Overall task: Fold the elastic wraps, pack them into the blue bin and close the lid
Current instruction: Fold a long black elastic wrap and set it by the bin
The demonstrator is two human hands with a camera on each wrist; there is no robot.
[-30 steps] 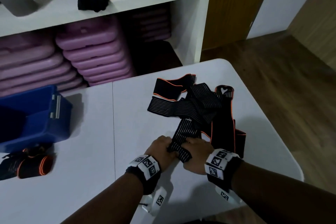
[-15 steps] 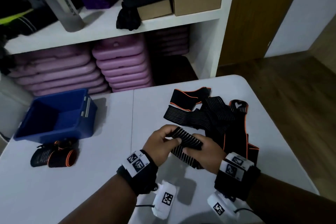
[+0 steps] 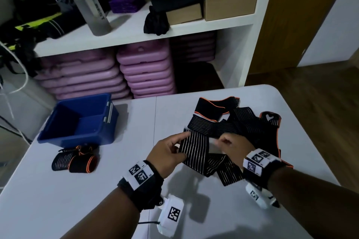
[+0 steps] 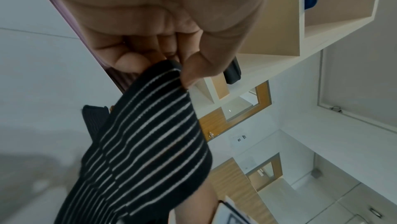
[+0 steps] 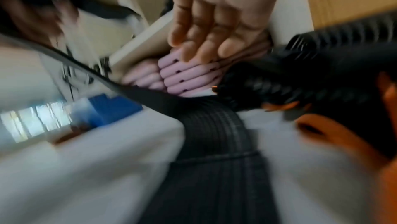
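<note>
Pinching one end of a striped wrap (image 3: 196,149) between thumb and fingers, the left hand (image 3: 167,153) holds it above the table (image 3: 136,161), its other end trailing under the right hand (image 3: 233,145), whose grip is blurred and cannot be told. The loose pile (image 3: 242,122) lies near the table's right edge; the open bin (image 3: 77,122) sits at the far left with two rolled wraps (image 3: 74,159) just before it, bare table between

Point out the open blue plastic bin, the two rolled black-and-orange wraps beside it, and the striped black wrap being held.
Open blue plastic bin (image 3: 58,137): head view, front wall.
Rolled black-and-orange wraps (image 3: 74,161): head view, middle of the pair.
Striped black wrap (image 3: 194,149): head view, stretched panel between the hands.
</note>
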